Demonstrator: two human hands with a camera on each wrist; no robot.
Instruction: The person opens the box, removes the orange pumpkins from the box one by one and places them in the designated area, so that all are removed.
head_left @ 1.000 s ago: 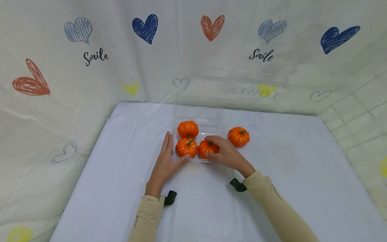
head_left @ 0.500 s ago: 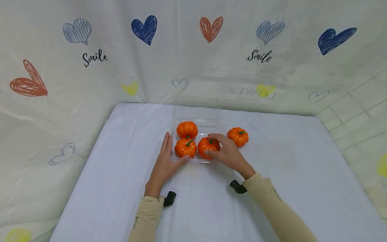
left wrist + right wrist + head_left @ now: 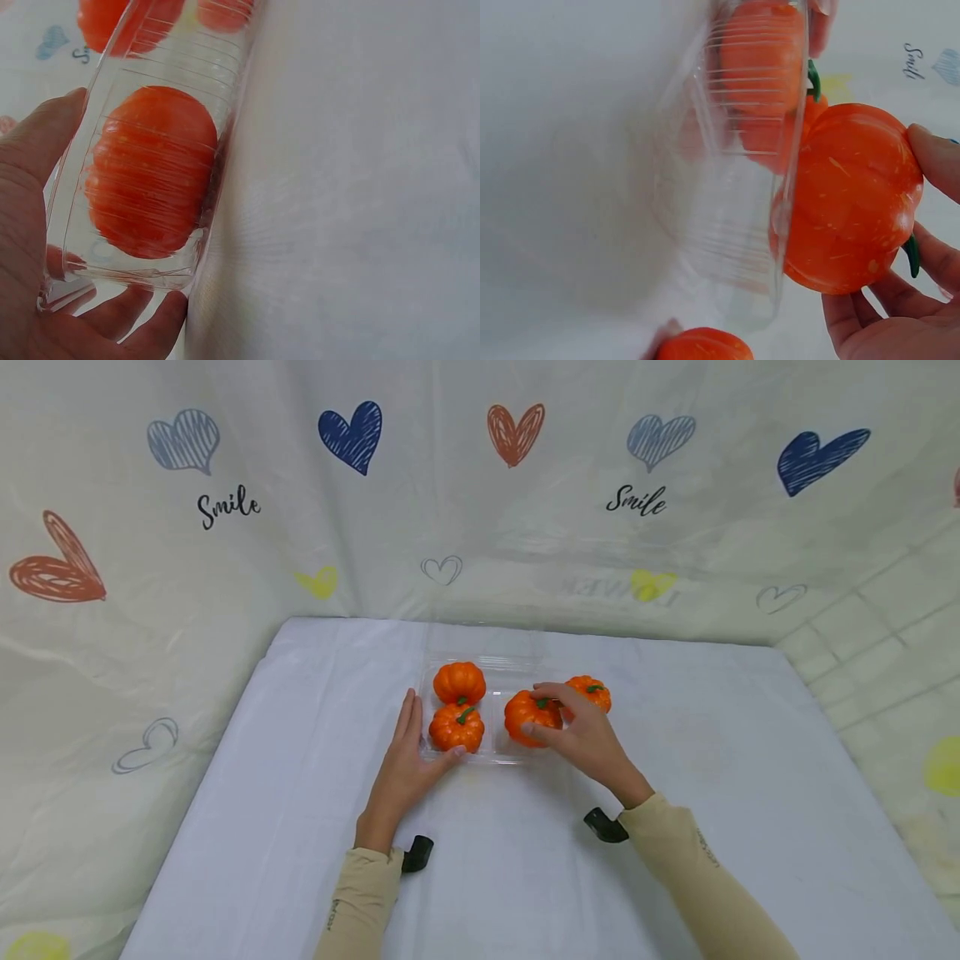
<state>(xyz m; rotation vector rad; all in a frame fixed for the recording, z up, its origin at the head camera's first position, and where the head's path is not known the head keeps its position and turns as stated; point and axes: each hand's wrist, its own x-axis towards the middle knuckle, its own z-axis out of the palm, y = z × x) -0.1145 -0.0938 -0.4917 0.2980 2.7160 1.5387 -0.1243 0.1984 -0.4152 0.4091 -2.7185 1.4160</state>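
Observation:
A clear plastic clamshell box [image 3: 495, 760] stands on the table, its lid raised at the back. Two orange pumpkins sit in its left half, one [image 3: 459, 683] behind the other [image 3: 456, 731]. My left hand [image 3: 405, 768] holds the box's front left corner, thumb on the front edge and fingers along the left side. In my right hand [image 3: 588, 739], a third orange pumpkin [image 3: 523, 720] is gripped between thumb and fingers. The right wrist view shows this pumpkin [image 3: 851, 202] raised to the box's rim, its green stem towards the palm.
Another orange pumpkin [image 3: 596, 690] lies on the table to the right of the box, partly hidden behind my right hand. A white cloth [image 3: 712, 793] covers the table. Behind it hangs a pale curtain [image 3: 465, 510] printed with hearts.
My right hand has lifted the third pumpkin from the box's front right and carried it to the right. The left hand has kept its place on the box.

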